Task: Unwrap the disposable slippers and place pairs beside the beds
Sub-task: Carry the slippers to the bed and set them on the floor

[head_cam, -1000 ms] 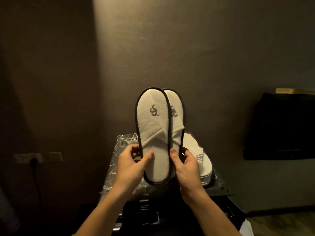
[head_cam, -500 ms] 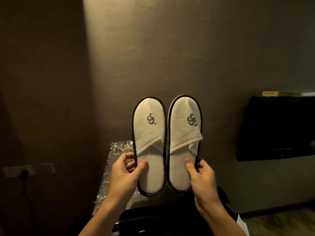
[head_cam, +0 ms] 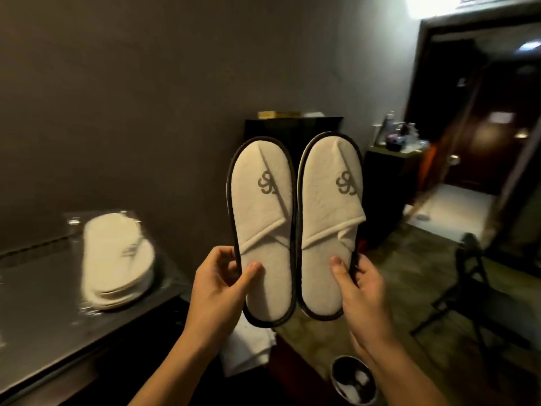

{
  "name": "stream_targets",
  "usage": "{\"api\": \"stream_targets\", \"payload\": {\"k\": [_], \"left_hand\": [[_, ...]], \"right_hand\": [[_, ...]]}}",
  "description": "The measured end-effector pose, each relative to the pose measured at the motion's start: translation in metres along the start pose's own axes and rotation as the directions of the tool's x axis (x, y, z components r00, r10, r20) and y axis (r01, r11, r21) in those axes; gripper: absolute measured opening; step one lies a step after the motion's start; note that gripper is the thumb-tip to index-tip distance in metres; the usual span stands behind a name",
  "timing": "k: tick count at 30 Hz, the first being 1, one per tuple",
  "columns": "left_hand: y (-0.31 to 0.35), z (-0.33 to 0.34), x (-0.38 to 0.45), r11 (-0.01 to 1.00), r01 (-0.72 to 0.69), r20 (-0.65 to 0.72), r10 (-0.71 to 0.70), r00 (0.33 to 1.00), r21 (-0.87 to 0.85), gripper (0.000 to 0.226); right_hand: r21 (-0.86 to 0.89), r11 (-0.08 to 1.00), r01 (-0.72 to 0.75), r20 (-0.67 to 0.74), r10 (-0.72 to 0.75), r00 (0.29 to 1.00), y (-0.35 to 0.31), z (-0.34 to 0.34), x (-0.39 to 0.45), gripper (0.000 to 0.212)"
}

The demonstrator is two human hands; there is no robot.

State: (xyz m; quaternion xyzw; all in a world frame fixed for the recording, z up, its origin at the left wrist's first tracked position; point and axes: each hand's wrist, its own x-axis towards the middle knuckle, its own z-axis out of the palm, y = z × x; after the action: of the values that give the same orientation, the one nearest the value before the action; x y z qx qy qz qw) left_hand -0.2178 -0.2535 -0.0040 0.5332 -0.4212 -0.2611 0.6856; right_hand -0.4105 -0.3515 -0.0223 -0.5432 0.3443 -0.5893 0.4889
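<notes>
I hold two white slippers with dark trim and a grey logo upright, side by side, toes up. My left hand (head_cam: 218,284) grips the heel end of the left slipper (head_cam: 265,230), thumb on its insole. My right hand (head_cam: 361,285) grips the heel end of the right slipper (head_cam: 330,224) the same way. A second pair of white slippers (head_cam: 117,259) lies in clear plastic wrap on the dark table (head_cam: 38,323) at the left, blurred.
A dark cabinet (head_cam: 292,127) stands against the wall behind the slippers. A folding chair (head_cam: 480,291) is at the right. A small bin (head_cam: 352,382) sits on the floor below my right arm. White cloth (head_cam: 248,350) hangs by the table edge. A doorway (head_cam: 483,112) opens at the far right.
The view has swung to the right, so the table and wrapped pair now sit at the left. The two slippers, overlapped a second ago, are spread apart side by side.
</notes>
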Motion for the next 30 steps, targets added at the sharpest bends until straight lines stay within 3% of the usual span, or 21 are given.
{"api": "stream_targets", "payload": {"k": [5, 8, 13, 25, 30], "left_hand": [[-0.017, 0.147, -0.008, 0.999, 0.053, 0.2, -0.052, 0.979, -0.002, 0.031], [-0.027, 0.23, -0.02, 0.999, 0.049, 0.285, -0.047, 0.957, 0.001, 0.026], [-0.041, 0.384, -0.051, 0.992, 0.126, 0.468, -0.11, 0.877, -0.003, 0.025], [-0.091, 0.693, -0.113, 0.976, 0.216, 0.841, -0.121, 0.528, 0.004, 0.03], [-0.112, 0.833, -0.115, 0.977, 0.212, 0.937, -0.074, 0.341, 0.0, 0.021]], "right_hand": [[-0.118, 0.993, -0.016, -0.201, -0.008, 0.98, -0.009, -0.149, 0.013, 0.007], [-0.17, 0.985, -0.031, -0.27, -0.016, 0.963, -0.022, -0.231, 0.017, 0.006], [-0.229, 0.971, -0.062, -0.473, -0.055, 0.879, -0.042, -0.373, 0.014, 0.011], [-0.243, 0.951, -0.189, -0.824, -0.1, 0.558, -0.044, -0.633, 0.002, 0.004], [-0.229, 0.948, -0.223, -0.921, -0.138, 0.364, -0.036, -0.724, 0.027, 0.009]]}}
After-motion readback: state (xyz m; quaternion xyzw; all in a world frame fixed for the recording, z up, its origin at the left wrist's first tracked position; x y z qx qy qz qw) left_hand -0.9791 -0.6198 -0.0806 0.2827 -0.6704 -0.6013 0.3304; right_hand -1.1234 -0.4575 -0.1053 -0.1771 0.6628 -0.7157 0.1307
